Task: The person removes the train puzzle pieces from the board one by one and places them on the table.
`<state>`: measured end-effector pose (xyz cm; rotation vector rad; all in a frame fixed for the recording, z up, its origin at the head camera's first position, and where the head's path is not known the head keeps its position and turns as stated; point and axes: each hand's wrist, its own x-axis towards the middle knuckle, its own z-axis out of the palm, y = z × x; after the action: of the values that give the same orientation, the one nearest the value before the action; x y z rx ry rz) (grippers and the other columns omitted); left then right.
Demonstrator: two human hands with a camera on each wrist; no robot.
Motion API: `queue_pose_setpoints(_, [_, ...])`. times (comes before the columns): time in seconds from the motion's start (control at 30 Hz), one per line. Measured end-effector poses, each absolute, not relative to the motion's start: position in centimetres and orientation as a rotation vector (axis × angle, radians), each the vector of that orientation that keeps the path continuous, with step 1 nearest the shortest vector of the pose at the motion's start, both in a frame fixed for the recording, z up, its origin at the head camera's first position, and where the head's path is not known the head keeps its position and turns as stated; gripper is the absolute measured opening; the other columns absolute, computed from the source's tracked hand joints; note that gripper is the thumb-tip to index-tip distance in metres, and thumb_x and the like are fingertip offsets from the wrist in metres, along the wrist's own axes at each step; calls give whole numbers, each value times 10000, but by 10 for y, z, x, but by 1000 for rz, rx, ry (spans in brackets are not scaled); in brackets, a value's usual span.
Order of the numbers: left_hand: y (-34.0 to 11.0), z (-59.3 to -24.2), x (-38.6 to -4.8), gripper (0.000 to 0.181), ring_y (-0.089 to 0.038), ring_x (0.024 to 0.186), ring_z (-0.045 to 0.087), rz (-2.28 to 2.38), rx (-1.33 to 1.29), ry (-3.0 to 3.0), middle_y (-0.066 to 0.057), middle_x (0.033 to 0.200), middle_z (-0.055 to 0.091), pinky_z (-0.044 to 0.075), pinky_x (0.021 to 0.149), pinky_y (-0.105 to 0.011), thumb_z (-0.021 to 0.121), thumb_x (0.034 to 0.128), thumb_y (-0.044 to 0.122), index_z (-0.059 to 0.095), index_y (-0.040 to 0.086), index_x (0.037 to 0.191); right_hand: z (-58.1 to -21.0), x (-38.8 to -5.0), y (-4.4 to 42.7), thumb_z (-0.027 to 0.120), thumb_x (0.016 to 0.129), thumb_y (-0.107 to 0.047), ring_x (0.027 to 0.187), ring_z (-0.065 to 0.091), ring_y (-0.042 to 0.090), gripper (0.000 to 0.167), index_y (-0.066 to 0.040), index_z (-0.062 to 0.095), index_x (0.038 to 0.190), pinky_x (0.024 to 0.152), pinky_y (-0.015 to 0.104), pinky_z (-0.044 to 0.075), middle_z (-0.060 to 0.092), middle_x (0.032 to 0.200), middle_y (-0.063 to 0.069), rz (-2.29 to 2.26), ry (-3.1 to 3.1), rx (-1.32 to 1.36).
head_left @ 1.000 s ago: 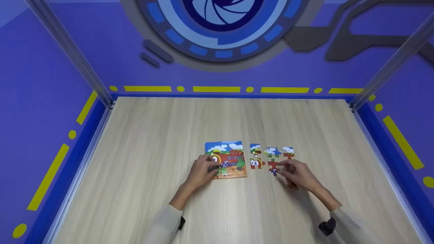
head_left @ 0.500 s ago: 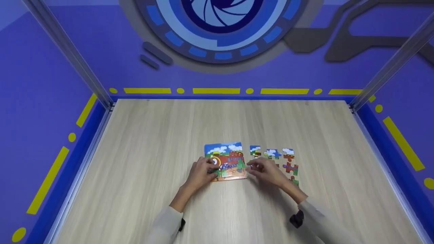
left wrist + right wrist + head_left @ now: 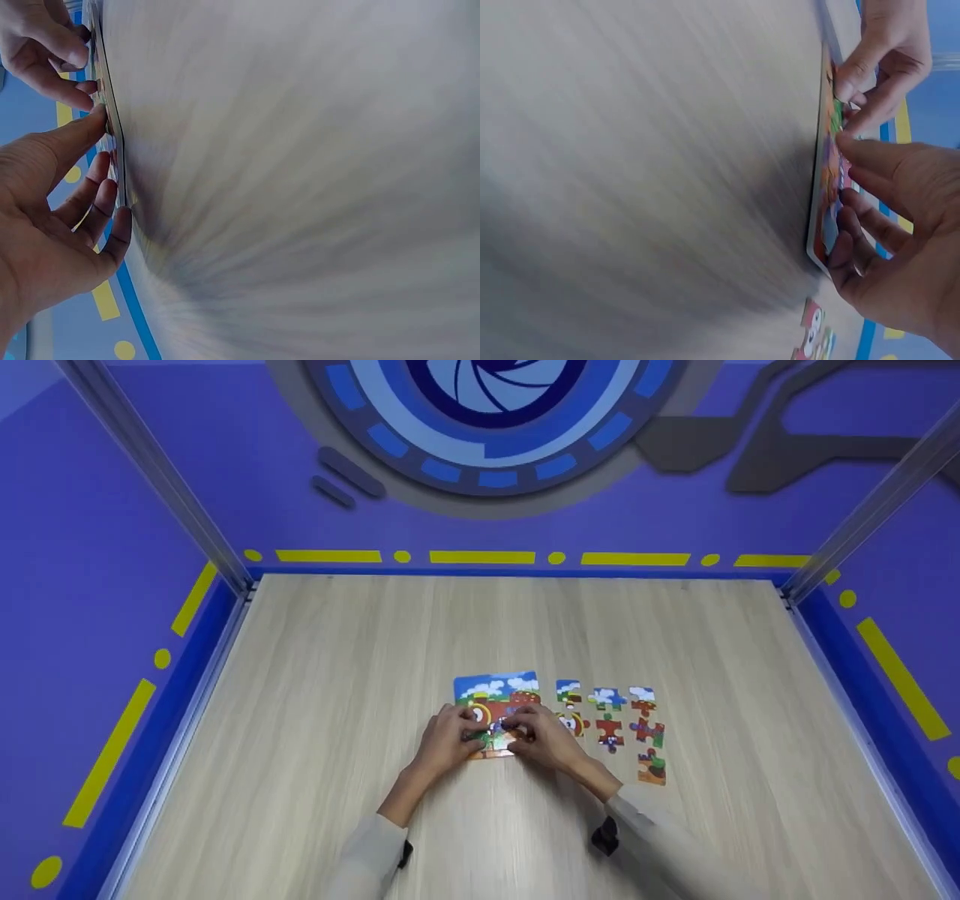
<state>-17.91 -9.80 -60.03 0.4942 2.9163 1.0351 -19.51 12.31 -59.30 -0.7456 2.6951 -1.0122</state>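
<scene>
A square picture-puzzle board [image 3: 495,684], printed with a red cartoon train under a cloudy sky, lies flat on the table. Over its front left part rests my left hand [image 3: 442,744], loosely bent fingertips and thumb touching the board. My right hand [image 3: 551,744] reaches over the front right part with thumb and fingers bent down onto the surface. In the right wrist view the right thumb [image 3: 866,150] meets the left hand's fingers [image 3: 870,116]. Whether a puzzle piece is under or between the right fingertips is hidden. Much of the lower picture is covered.
Loose puzzle pieces lie right of the board: a top row with a middle piece [image 3: 607,697], a second row with a red piece [image 3: 609,731], and a lone piece [image 3: 652,769] nearest me. Purple walls [image 3: 525,529] enclose the wooden table [image 3: 375,637].
My right hand has moved left from the loose pieces onto the board, next to the left hand. The left hand has stayed on the board. More of the loose pieces are now uncovered.
</scene>
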Motion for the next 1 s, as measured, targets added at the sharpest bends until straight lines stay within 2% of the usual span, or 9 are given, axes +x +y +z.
queue_pose_setpoints(0.17, [-99,-600,-180,270,-207,944,569,1026,517,2920,-62,1057,683,484,797,-380,831,839,170,804,99,1099,-592,-194,118,769,890,-67,1088,579,280,345,-47,718,1230,920,499,497,637,1185,133,-1019,2710,-693])
queue_pose_setpoints(0.37, [-99,-597,-183,277,-225,988,573,1031,462,2878,-92,1108,679,499,841,-415,828,842,152,797,96,1112,-592,-197,114,787,867,-45,1108,602,312,365,-21,702,1220,955,525,494,636,1208,154,-1045,2684,-713])
queue_pose_setpoints(0.53, [-100,-594,-185,300,-212,991,544,1010,439,2830,-81,1086,658,489,851,-414,845,821,136,799,105,1116,-591,-197,110,773,862,7,1229,559,380,421,-9,661,1268,1052,576,458,567,1321,203,-1053,2639,-671])
queue_pose_setpoints(0.8, [-98,-594,-186,327,-200,974,523,1036,414,2803,-75,1075,657,468,836,-387,859,793,116,797,87,1113,-590,-191,111,743,881,25,1163,579,316,366,-65,691,1231,996,510,521,540,1293,162,-1073,2628,-594])
queue_pose_setpoints(1.0, [-97,-594,-184,317,-222,970,538,1058,459,2816,-85,1051,667,479,836,-426,864,789,114,802,84,1098,-593,-186,114,763,895,-57,1209,585,354,341,-69,702,1230,1028,560,481,640,1288,173,-1046,2713,-662])
